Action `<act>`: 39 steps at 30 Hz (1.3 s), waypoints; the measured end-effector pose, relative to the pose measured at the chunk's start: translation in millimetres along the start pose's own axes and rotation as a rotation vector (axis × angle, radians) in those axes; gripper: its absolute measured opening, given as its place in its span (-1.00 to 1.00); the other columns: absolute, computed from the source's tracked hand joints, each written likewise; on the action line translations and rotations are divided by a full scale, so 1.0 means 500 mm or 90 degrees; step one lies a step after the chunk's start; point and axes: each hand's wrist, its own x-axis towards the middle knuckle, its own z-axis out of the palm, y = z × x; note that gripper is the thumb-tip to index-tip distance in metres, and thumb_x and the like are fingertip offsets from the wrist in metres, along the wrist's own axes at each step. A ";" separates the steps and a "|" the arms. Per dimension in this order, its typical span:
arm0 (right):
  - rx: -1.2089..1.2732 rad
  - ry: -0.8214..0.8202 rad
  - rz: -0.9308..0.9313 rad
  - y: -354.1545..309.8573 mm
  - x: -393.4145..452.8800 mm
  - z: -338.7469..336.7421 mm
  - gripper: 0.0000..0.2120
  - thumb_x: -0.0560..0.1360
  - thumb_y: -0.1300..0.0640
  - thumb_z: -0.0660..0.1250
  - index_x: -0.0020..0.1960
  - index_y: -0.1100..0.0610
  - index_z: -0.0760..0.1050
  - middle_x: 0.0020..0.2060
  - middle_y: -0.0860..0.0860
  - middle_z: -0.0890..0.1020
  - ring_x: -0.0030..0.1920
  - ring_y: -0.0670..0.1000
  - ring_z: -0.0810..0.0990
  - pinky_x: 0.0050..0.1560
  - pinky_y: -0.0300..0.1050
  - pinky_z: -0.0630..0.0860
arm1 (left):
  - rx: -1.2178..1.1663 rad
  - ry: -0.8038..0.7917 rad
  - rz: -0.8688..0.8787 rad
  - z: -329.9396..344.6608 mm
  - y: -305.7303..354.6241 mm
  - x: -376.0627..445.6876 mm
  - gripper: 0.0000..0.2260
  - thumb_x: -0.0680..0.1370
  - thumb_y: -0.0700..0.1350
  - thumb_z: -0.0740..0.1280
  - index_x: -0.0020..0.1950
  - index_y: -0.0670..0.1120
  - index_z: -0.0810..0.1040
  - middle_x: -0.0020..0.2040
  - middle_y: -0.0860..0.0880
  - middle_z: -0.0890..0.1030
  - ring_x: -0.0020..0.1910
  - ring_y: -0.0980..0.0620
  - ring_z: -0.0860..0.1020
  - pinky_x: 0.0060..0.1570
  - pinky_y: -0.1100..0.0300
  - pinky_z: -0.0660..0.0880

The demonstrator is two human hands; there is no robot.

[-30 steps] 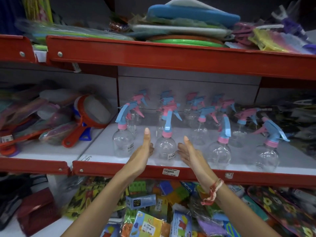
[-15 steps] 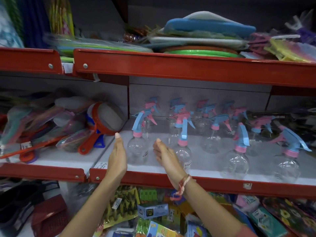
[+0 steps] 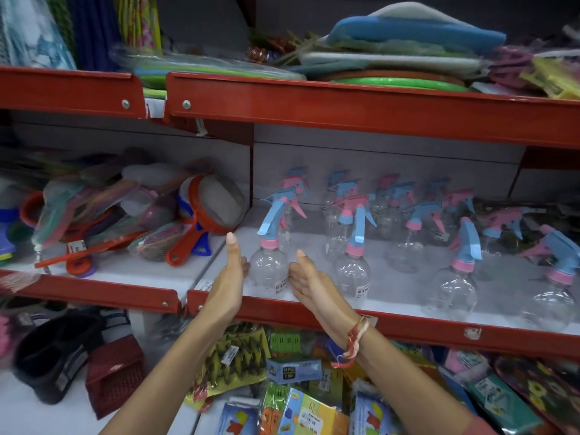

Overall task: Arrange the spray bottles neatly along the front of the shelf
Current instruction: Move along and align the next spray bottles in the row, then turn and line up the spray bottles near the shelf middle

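Both hands now flank the leftmost spray bottle (image 3: 269,269) at the front of the white shelf (image 3: 395,288) — a second ago they bracketed its neighbour, the second front bottle (image 3: 352,271), and half a second ago they were already sliding left to this one. The left hand (image 3: 228,277) stands flat and upright, fingers straight, its palm just beside the bottle's left flank and perhaps touching it; the right hand (image 3: 309,282) is likewise spread flat on the other side, palm facing in, a red thread band (image 3: 353,342) at the wrist. Neither hand grips anything (the two palms form a narrow channel with the clear round body between them). The shift suggests, as a judgement, that the second bottle is counted as placed and the end of the row is being squared up next, with two further front bottles (image 3: 455,287) well to the right not yet attended to. The leftmost bottle stands upright near the shelf's red front lip (image 3: 408,328), its long axis vertical, pink collar above the globe, its blue spray head and nozzle pointing up and to the left while the trigger hangs down the front. The second bottle, also upright, turns its blue trigger toward the viewer — so the heads do not yet face one way. Behind them, more bottles (image 3: 405,215) crowd the back of the shelf.
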 end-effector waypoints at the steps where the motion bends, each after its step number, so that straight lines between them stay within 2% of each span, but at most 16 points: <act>1: 0.000 0.004 -0.002 -0.001 -0.001 0.002 -0.37 0.54 -0.23 0.06 0.43 0.19 0.28 0.41 0.09 0.40 0.37 -0.02 0.40 0.41 -0.13 0.27 | 0.005 -0.002 -0.001 -0.002 -0.002 -0.001 0.37 -0.08 0.69 -0.14 0.46 -0.21 0.22 0.47 -0.21 0.32 0.47 -0.11 0.26 0.49 -0.14 0.04; 6: -0.047 0.065 -0.018 -0.020 0.022 0.018 -0.29 0.48 -0.34 0.01 0.46 0.09 0.22 0.47 0.07 0.30 0.45 0.04 0.27 0.48 0.09 0.16 | 0.038 0.008 -0.032 -0.009 -0.008 -0.013 0.35 -0.09 0.70 -0.18 0.50 -0.11 0.16 0.54 -0.17 0.17 0.51 -0.12 0.15 0.49 -0.16 0.03; 15: 0.011 0.021 0.000 -0.018 0.027 0.056 -0.26 0.49 -0.36 -0.04 0.48 0.11 0.17 0.47 0.07 0.30 0.46 0.00 0.24 0.46 -0.08 0.10 | 0.055 -0.082 0.002 -0.005 -0.010 -0.061 0.17 0.09 0.67 -0.18 0.49 -0.05 0.18 0.54 -0.09 0.19 0.51 -0.05 0.17 0.50 -0.11 0.03; 17: 0.000 0.027 -0.019 -0.014 0.020 0.049 -0.43 0.49 -0.35 -0.03 0.22 -0.01 0.45 0.17 -0.05 0.57 0.29 -0.05 0.42 0.49 -0.02 0.11 | 0.047 -0.084 0.003 -0.010 0.004 -0.050 0.13 0.15 0.64 -0.18 0.46 -0.10 0.26 0.50 -0.13 0.29 0.48 -0.06 0.23 0.48 -0.07 0.09; 19: -0.002 0.023 -0.017 -0.007 0.018 0.044 -0.66 0.50 -0.34 -0.03 -0.26 -0.17 0.33 -0.42 -0.20 0.47 -0.12 -0.18 0.46 0.48 0.04 0.17 | 0.041 -0.087 0.013 -0.016 0.017 -0.042 -0.05 0.23 0.57 -0.17 0.23 -0.06 0.50 0.23 -0.08 0.53 0.24 0.00 0.47 0.30 0.08 0.32; 20: -0.003 0.022 -0.008 -0.007 0.013 0.044 -0.66 0.50 -0.34 -0.04 -0.32 -0.17 0.22 -0.54 -0.19 0.34 -0.28 -0.22 0.38 0.46 0.05 0.21 | 0.031 -0.088 0.012 -0.019 0.023 -0.041 -0.17 0.24 0.55 -0.16 0.04 -0.02 0.54 0.04 -0.02 0.54 0.05 0.06 0.50 0.14 0.15 0.36; 21: -0.004 0.021 -0.001 -0.006 0.009 0.044 -0.66 0.50 -0.34 -0.04 -0.33 -0.17 0.18 -0.55 -0.18 0.27 -0.36 -0.21 0.32 0.45 0.06 0.24 | 0.019 -0.093 0.010 -0.021 0.025 -0.036 -0.21 0.28 0.53 -0.15 0.01 -0.03 0.53 0.00 -0.02 0.52 0.02 0.08 0.48 0.10 0.17 0.36; 23: 0.000 0.026 0.018 -0.005 0.003 0.044 -0.64 0.48 -0.37 -0.05 -0.31 -0.15 0.18 -0.44 -0.18 0.20 -0.30 -0.18 0.29 0.45 0.10 0.23 | 0.016 -0.109 0.008 -0.026 0.015 -0.021 -0.15 0.42 0.42 -0.18 0.31 -0.20 0.43 0.31 -0.13 0.48 0.32 0.00 0.41 0.33 0.11 0.24; 25: -0.001 0.040 0.028 -0.009 -0.006 0.046 -0.54 0.45 -0.40 -0.04 -0.35 -0.05 0.25 -0.47 -0.15 0.17 -0.26 -0.06 0.29 0.42 0.18 0.27 | 0.017 -0.127 0.011 -0.025 0.015 -0.022 -0.15 0.46 0.37 -0.21 0.43 -0.26 0.25 0.47 -0.19 0.31 0.46 -0.07 0.27 0.40 0.11 0.14; 28: -0.025 0.061 0.038 -0.010 -0.011 0.045 -0.39 0.45 -0.41 -0.05 -0.35 0.07 0.43 -0.51 -0.09 0.14 -0.32 0.00 0.29 0.36 0.28 0.28 | 0.001 -0.128 -0.001 -0.024 0.014 -0.028 -0.08 0.38 0.43 -0.18 0.46 -0.24 0.18 0.51 -0.19 0.24 0.48 -0.06 0.23 0.42 0.11 0.12; 32: -0.022 0.055 0.018 -0.013 -0.019 0.041 -0.50 0.46 -0.39 -0.05 -0.41 -0.01 0.11 -0.53 -0.06 0.11 -0.41 -0.02 0.17 0.35 0.35 0.24 | 0.010 -0.112 -0.005 -0.024 0.009 -0.029 0.01 0.28 0.49 -0.14 0.48 -0.22 0.15 0.52 -0.17 0.21 0.48 -0.05 0.23 0.44 0.08 0.11; 35: -0.033 0.031 -0.001 -0.017 -0.033 0.032 -0.49 0.46 -0.39 -0.06 -0.40 0.00 0.18 -0.54 -0.04 0.15 -0.34 0.06 0.24 0.36 0.36 0.20 | 0.034 -0.059 -0.006 -0.020 0.005 -0.039 0.00 0.27 0.53 -0.14 0.50 -0.13 0.15 0.54 -0.14 0.19 0.49 -0.08 0.20 0.49 -0.02 0.08; 36: -0.045 0.027 -0.013 -0.014 -0.039 0.024 -0.44 0.46 -0.39 -0.06 -0.42 0.04 0.27 -0.56 -0.01 0.28 -0.36 0.07 0.33 0.36 0.34 0.21 | 0.060 -0.014 0.013 -0.018 0.001 -0.045 -0.02 0.28 0.54 -0.16 0.50 -0.07 0.17 0.54 -0.10 0.21 0.49 -0.09 0.20 0.48 -0.06 0.08; 37: -0.050 0.036 -0.030 -0.007 -0.046 0.011 -0.37 0.48 -0.37 -0.05 -0.35 0.10 0.47 -0.46 0.08 0.52 -0.30 0.10 0.50 0.37 0.30 0.26 | 0.078 0.042 0.048 -0.015 -0.004 -0.054 -0.08 0.31 0.54 -0.16 0.49 -0.01 0.21 0.52 -0.07 0.25 0.48 -0.08 0.23 0.47 -0.07 0.10; 38: -0.035 0.057 -0.049 -0.001 -0.052 -0.004 -0.33 0.49 -0.35 -0.02 -0.11 0.18 0.61 -0.17 0.17 0.68 -0.09 0.14 0.64 0.34 0.20 0.36 | 0.072 0.099 0.094 -0.012 -0.011 -0.064 -0.16 0.37 0.51 -0.14 0.46 0.03 0.29 0.49 -0.03 0.33 0.46 -0.06 0.28 0.44 -0.05 0.15; 39: 0.008 0.091 -0.072 0.005 -0.059 -0.021 -0.35 0.51 -0.31 0.02 0.08 0.20 0.60 0.04 0.15 0.68 0.05 0.09 0.65 0.25 0.05 0.49 | 0.042 0.150 0.149 -0.004 -0.015 -0.078 -0.26 0.42 0.47 -0.10 0.39 0.06 0.39 0.42 0.00 0.43 0.40 -0.03 0.36 0.39 -0.01 0.22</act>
